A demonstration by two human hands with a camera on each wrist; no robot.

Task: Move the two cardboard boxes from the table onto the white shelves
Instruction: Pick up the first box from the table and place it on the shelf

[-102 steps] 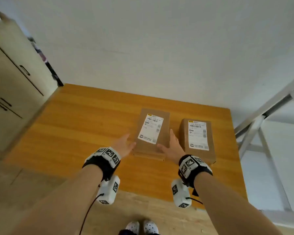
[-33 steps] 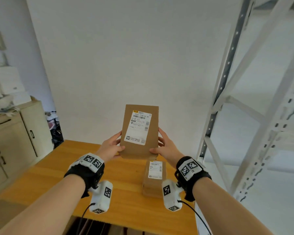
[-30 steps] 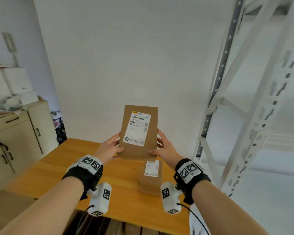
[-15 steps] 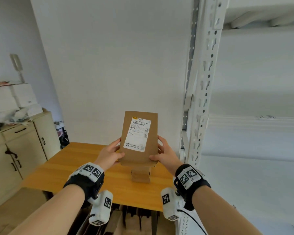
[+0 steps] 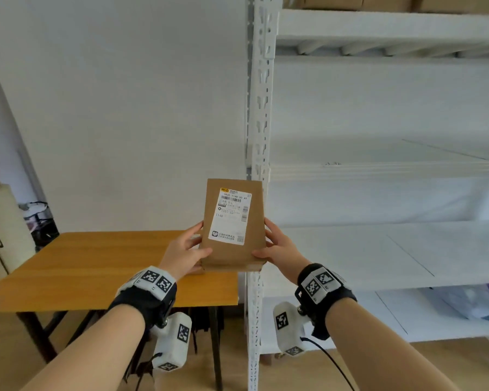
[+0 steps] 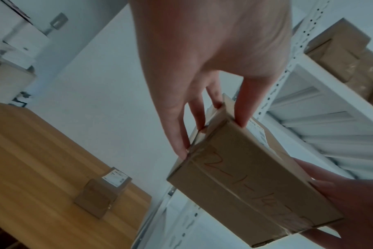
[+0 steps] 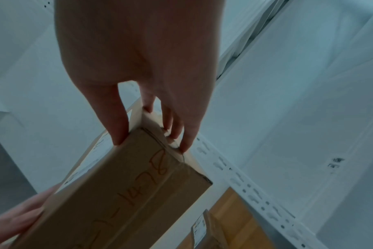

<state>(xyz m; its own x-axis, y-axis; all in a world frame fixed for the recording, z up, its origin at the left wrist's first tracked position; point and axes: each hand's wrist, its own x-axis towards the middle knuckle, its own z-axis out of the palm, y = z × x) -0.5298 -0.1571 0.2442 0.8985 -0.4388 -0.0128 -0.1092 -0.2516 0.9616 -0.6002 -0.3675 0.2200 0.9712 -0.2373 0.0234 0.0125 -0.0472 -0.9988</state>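
held box [image 5: 233, 227] | left hand [image 5: 185, 253], right hand [image 5: 280, 246] grip sides | beside shelf upright [image 5: 259, 108]

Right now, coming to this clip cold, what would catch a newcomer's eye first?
The brown cardboard box with a white shipping label, held upright at centre frame between the left hand and right hand. Next, the white metal shelving unit on the right. Last, the second small cardboard box on the orange wooden table.

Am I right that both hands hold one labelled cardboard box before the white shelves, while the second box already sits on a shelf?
Not quite. The left wrist view shows the second box still on the wooden table. Both hands do hold the labelled cardboard box.
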